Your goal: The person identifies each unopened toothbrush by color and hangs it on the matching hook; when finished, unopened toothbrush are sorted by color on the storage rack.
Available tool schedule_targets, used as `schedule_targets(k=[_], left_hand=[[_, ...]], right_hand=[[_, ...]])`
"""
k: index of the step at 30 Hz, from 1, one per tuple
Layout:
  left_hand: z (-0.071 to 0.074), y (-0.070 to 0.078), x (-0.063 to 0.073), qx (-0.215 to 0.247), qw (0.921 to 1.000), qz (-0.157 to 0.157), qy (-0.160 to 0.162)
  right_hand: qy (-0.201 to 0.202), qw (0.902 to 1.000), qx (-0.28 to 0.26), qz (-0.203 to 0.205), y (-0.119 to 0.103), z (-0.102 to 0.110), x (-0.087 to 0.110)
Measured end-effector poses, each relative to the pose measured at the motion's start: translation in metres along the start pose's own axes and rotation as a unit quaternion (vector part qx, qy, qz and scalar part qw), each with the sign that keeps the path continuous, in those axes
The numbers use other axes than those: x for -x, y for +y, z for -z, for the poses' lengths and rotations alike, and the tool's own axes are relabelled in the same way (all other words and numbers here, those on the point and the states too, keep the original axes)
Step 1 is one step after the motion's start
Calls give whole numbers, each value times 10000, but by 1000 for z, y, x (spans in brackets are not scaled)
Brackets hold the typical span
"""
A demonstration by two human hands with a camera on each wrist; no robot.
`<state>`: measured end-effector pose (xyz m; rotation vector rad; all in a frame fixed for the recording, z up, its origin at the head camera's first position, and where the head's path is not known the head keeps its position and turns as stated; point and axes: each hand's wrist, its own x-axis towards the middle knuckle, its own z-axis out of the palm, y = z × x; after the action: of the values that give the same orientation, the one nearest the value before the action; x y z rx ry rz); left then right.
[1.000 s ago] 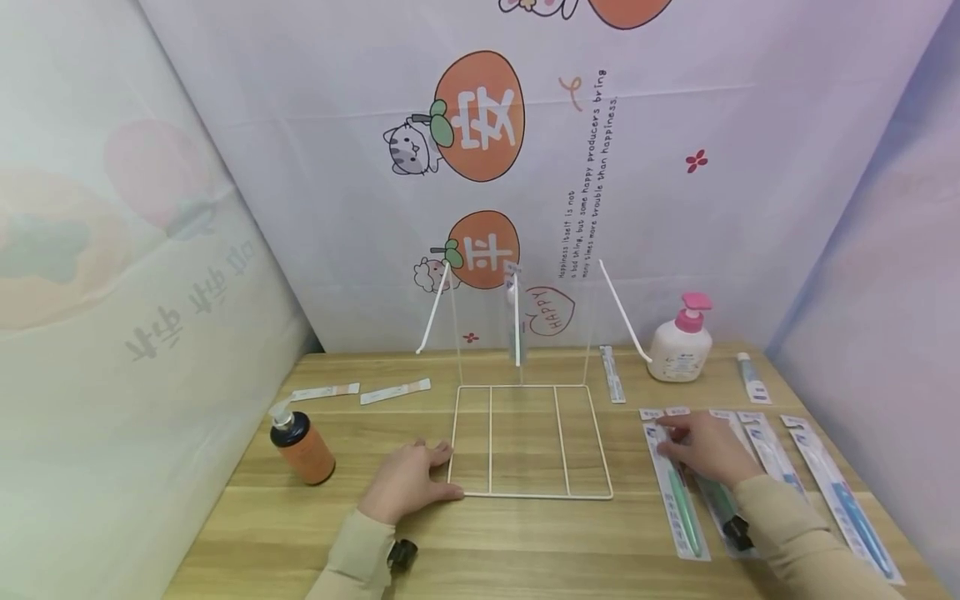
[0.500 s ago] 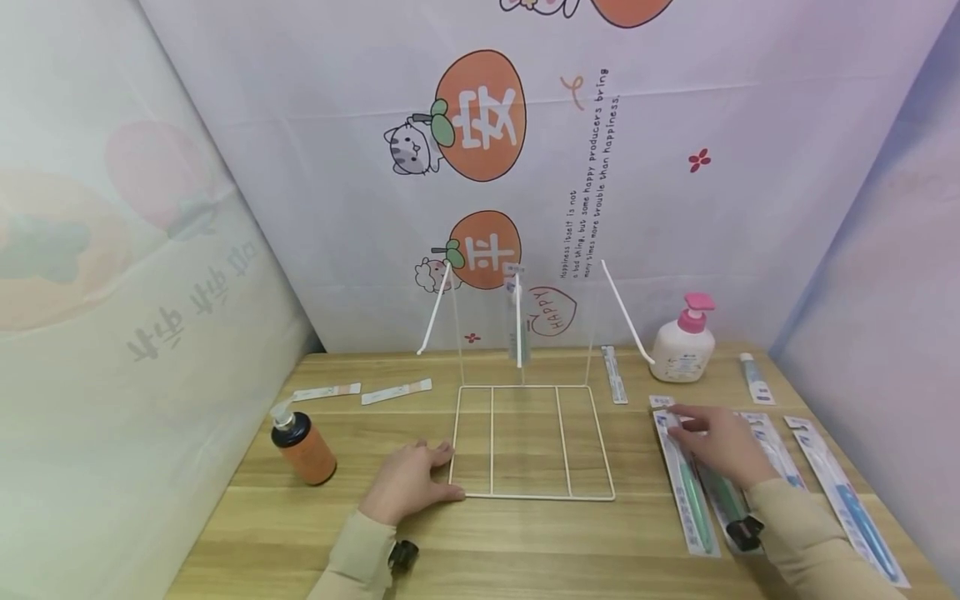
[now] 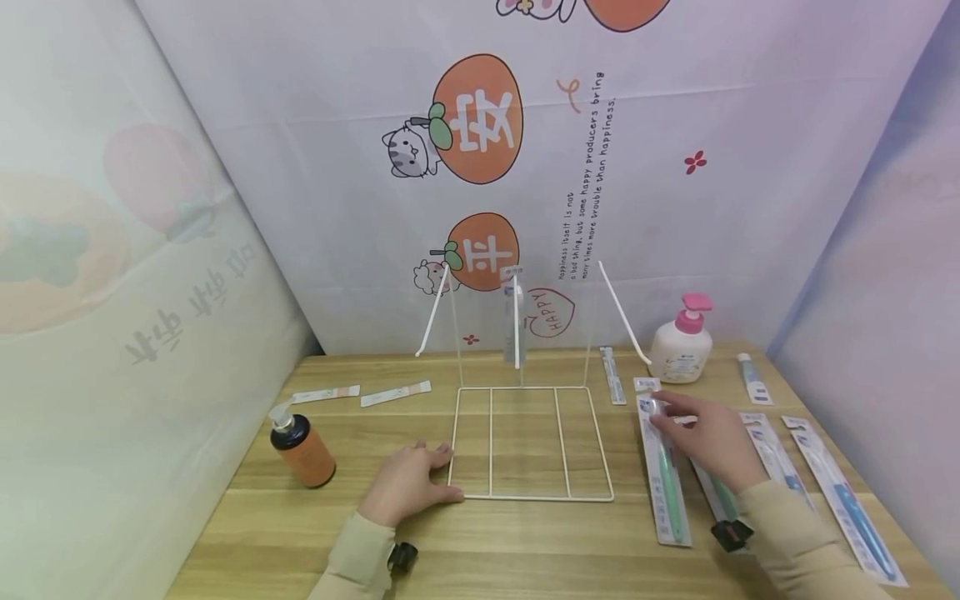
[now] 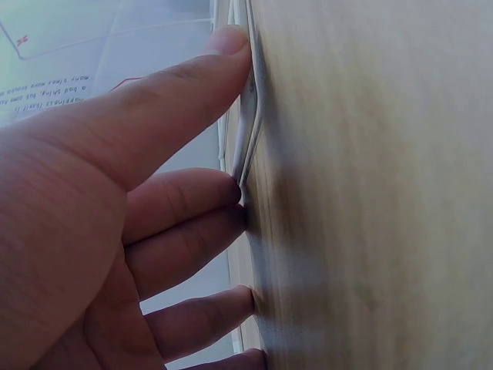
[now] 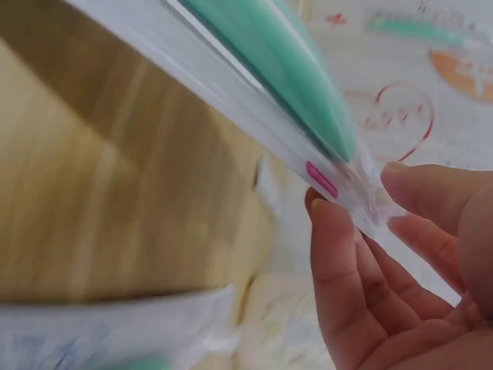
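Observation:
My right hand [image 3: 716, 437] pinches a packaged toothbrush [image 3: 667, 487] with a green handle near its top end. In the right wrist view the clear pack and green handle [image 5: 269, 69] slant up from the fingertips. At the front left corner of a white wire rack [image 3: 540, 498], my left hand [image 3: 408, 483] holds the frame, thumb on the front bar and fingers at the side bar. The left wrist view shows the thumb [image 4: 177, 96] against the wire. Another packaged toothbrush [image 3: 508, 333] hangs on the rack's middle hook; the two outer hooks are bare.
Under and beside my right arm lie several more packaged toothbrushes [image 3: 843, 500]. Behind them stand a white pump bottle [image 3: 678, 354] and a small tube [image 3: 753, 381]. A slim packet [image 3: 612, 375] lies right of the rack. Left are an orange bottle [image 3: 306, 454] and paper sachets [image 3: 396, 392].
My right hand has drawn the green-handled toothbrush pack back and slightly left, away from the pack beside it. The left hand stays at the rack corner.

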<state>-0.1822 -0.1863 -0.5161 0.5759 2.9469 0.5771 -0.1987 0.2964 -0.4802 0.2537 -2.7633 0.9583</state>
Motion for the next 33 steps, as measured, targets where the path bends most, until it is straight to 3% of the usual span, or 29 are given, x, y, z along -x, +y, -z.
schedule_targets(k=[11, 18, 27, 31, 33], left_hand=[[0, 0, 0, -41, 10000, -34, 48], [0, 1, 0, -42, 9999, -77, 75], [-1, -1, 0, 14, 9999, -59, 108], [0, 0, 0, 25, 9999, -78, 88], [-1, 1, 0, 37, 9999, -73, 83]], right_hand=[[767, 9920, -515, 863, -77, -13, -1], [1479, 9603, -950, 2168, -123, -22, 2], [1590, 9440, -1293, 2585, -173, -17, 14], [1684, 9293, -1571, 2887, -187, -13, 19], [1814, 9171, -1755, 3085, -194, -12, 20]])
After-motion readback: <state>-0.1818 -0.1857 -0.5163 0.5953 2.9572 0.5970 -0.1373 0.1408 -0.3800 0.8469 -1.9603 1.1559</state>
